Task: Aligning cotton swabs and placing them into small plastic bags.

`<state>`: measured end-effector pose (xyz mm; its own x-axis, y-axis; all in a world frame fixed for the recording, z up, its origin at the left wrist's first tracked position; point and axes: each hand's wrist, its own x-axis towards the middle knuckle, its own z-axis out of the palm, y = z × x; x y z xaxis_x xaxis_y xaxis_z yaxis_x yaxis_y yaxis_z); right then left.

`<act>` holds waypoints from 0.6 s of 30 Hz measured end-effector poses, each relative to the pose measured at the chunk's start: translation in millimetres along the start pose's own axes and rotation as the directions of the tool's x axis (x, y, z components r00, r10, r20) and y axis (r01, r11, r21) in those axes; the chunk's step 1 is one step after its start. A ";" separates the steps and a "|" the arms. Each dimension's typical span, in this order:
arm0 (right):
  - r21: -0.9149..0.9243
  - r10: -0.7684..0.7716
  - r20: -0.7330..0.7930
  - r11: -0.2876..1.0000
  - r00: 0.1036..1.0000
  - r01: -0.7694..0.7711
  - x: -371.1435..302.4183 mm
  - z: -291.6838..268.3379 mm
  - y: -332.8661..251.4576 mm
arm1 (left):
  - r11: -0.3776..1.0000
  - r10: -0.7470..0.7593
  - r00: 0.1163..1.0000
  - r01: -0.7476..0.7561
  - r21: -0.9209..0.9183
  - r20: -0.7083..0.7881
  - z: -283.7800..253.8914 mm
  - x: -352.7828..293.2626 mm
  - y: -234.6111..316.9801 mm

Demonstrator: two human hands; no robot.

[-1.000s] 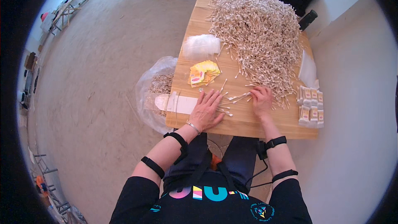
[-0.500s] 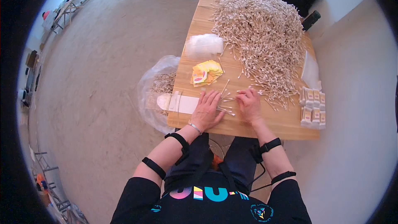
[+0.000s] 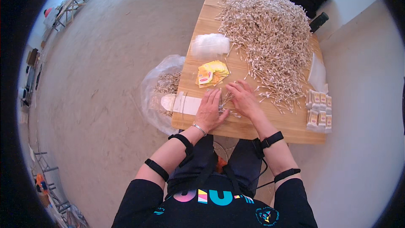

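My left hand (image 3: 209, 112) lies on the wooden table (image 3: 270, 126) with its fingers stretched forward, beside a white strip (image 3: 192, 106). Several loose cotton swabs (image 3: 231, 113) are by its thumb, in the gap between my two hands. To the right, my right hand (image 3: 244, 99) reaches leftward over these swabs, its fingers extended and somewhat apart. Whether any swab sits under its fingertips is hidden. A large heap of cotton swabs (image 3: 268, 38) covers the far and right part of the table.
Yellow printed cards (image 3: 213, 73) lie beyond my left hand, with a stack of clear plastic bags (image 3: 209, 45) behind them. Filled swab packs (image 3: 319, 109) stand at the right edge. A clear bag of swabs (image 3: 162, 80) hangs low beside the table's left edge.
My right hand has moved left and a little forward, closer to my left hand, and its fingers have stretched out from a curl. The left hand stays nearly in place.
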<state>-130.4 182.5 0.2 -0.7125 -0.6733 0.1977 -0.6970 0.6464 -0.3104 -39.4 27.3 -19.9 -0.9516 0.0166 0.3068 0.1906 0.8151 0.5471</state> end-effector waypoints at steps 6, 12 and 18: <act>0.018 0.052 0.007 0.998 0.999 -0.052 -9.0 6.5 16.6 | 0.997 0.008 1.000 -0.009 -0.071 -0.008 -3.1 0.4 0.4; -0.038 0.026 -0.118 0.999 0.993 -0.031 -21.9 8.7 19.7 | 0.996 0.003 1.000 -0.003 -0.084 0.000 -1.6 -1.6 -3.3; -0.051 0.029 -0.216 0.998 0.976 -0.041 -25.8 8.9 5.6 | 0.995 -0.020 0.999 0.017 -0.103 -0.029 -2.4 -1.6 -0.8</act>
<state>-115.1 200.3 -14.9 -0.7334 -0.5606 0.3847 -0.6702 0.6910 -0.2709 -37.4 25.2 -19.0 -0.9478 -0.0163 0.3185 0.1985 0.7516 0.6291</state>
